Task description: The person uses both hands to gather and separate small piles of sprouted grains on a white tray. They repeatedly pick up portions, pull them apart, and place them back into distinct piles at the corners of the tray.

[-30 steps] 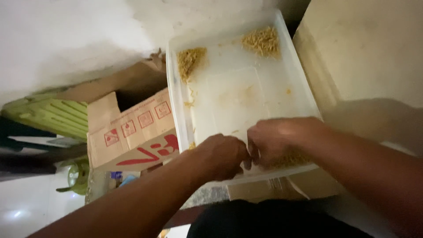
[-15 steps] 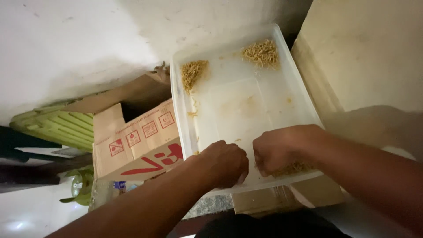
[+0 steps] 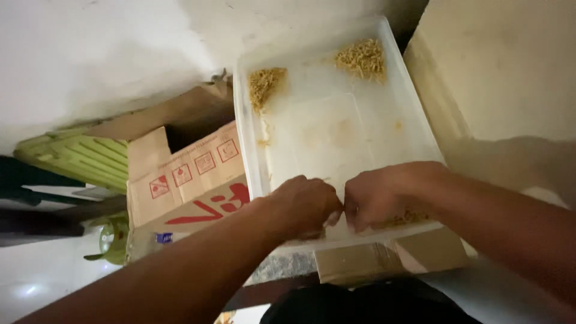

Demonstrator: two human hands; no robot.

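Hands: two, both the person's own. The left hand (image 3: 303,204) and the right hand (image 3: 378,195) sit knuckles-up, side by side, almost touching, at the near edge of the tub.
Grip, left: fingers curled under in a loose fist; what they close on is hidden beneath the hand, so I cannot tell whether they grasp anything.
Grip, right: fingers curled down onto a yellowish heap; whether they pinch any of it cannot be told.
Tub: one translucent white plastic tub (image 3: 420,129), rectangular, long axis running away from the person and leaning slightly to the right; its near rim rests over a cardboard box.
Tub contents: three heaps of yellowish shredded stuff. One sits in the far left corner (image 3: 266,84), one in the far right corner (image 3: 362,58), and one at the near right corner (image 3: 403,219), mostly covered by the right hand. The middle of the tub floor carries only faint smears.
Boxes: two of cardboard. A printed box with red marks (image 3: 192,180) lies just left of the tub; a plain brown box (image 3: 390,258) shows under the tub's near rim.
Other: a green slatted thing (image 3: 84,159) at the left, and a small green object (image 3: 114,240) below it, too blurred to identify.
Cut off: both forearms run out of the lower edge.
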